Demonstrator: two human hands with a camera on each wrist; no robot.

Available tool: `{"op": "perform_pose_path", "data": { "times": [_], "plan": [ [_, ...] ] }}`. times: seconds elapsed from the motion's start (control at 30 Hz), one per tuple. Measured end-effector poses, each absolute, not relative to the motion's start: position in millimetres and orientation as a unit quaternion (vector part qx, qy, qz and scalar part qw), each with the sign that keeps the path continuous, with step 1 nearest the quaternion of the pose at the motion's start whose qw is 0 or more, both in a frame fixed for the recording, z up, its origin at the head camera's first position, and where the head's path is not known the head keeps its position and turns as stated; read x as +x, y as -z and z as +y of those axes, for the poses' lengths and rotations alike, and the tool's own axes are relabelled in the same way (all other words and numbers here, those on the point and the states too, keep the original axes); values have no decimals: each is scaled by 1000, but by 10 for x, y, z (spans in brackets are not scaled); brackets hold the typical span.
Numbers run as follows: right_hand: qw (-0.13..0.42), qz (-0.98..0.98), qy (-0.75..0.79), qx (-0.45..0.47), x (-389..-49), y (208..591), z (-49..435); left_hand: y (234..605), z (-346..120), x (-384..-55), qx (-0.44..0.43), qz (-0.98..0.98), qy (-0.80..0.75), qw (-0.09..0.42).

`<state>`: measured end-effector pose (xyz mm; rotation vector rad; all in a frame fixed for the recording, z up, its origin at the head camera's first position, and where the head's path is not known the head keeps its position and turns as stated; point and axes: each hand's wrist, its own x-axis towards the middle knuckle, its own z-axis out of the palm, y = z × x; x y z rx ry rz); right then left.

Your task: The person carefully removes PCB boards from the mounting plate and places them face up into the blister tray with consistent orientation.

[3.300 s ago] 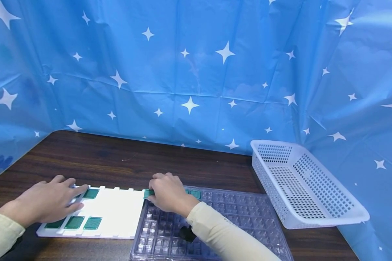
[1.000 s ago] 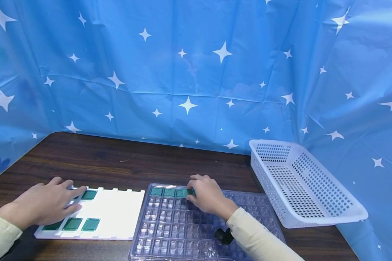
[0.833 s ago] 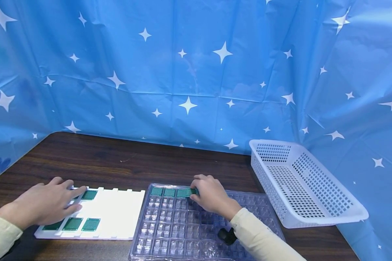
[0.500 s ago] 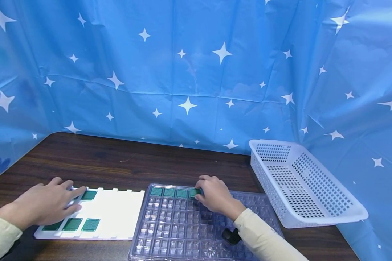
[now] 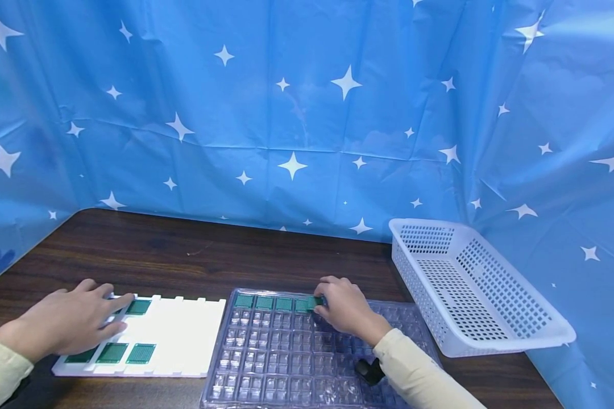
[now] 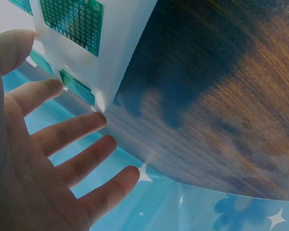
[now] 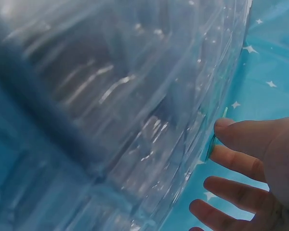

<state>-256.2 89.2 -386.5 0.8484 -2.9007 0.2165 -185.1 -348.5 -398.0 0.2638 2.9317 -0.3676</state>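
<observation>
My left hand (image 5: 69, 318) lies spread on the white slotted holder (image 5: 184, 335), fingers straight, thumb and index over its left part. Several green perforated circuit boards (image 5: 141, 353) sit in the holder along both long edges; the hand partly covers some. My right hand (image 5: 345, 307) is at the far row of the clear plastic tray (image 5: 266, 363). Its thumb and index finger pinch a green circuit board (image 7: 211, 147), seen nearly edge-on in the right wrist view. Left of that hand, several green boards (image 5: 264, 303) fill cells of the far row.
A white perforated basket (image 5: 440, 301) stands right of the tray on the dark wooden table (image 5: 194, 244). A blue star-patterned curtain (image 5: 235, 113) hangs behind the table. A black wrist device (image 5: 369, 372) sits under the right forearm, over the tray.
My right hand has moved right along the tray's far row, from its left end, uncovering the green boards in that row. The left hand has stayed on the white holder.
</observation>
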Motion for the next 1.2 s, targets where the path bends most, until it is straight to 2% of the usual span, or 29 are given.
{"op": "perform_pose_path", "data": {
  "times": [1.2],
  "plan": [
    [60,-955,-95,276,-2590,3908,1034,3959,-3490,-1843,96,984,124,81]
  ]
}}
